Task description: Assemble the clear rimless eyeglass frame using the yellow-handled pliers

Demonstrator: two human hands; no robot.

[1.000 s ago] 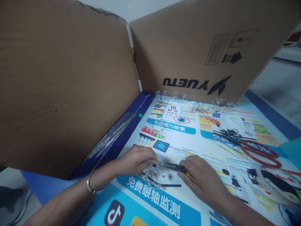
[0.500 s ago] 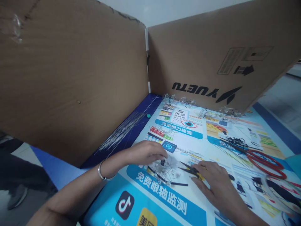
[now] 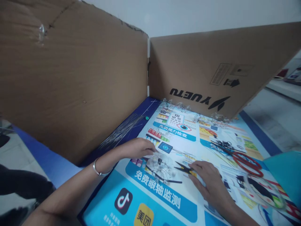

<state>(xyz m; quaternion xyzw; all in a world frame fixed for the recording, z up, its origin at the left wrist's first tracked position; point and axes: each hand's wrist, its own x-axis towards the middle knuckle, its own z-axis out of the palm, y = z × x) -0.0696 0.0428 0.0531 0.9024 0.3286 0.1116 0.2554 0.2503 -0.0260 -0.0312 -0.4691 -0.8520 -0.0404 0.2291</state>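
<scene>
On the printed table cover lies a bundle of thin, clear and silvery wires [image 3: 162,169] with a black piece near its middle and black strips at its lower edge. My left hand [image 3: 142,147] is just above its upper left side, fingers curled and pressed together. Whatever those fingertips may hold is too small to make out. To the right of the bundle, my right hand [image 3: 209,179] grips pointed pliers [image 3: 187,169] by their yellow handles. Their dark jaws are spread apart and point left towards the wires, without touching them.
Tall cardboard panels [image 3: 77,78] stand at the left and back. Long thin wires [image 3: 122,130] lie along the left edge. Red-handled scissors [image 3: 248,163] rest at right beside black bands [image 3: 224,144]; a clear round dish [image 3: 265,191] is nearer. Clear tangled pieces [image 3: 218,119] line the back.
The view has shifted slightly. My left fingertips have drawn back up and left from the black piece in the wires. My right hand still holds the pliers with jaws apart.
</scene>
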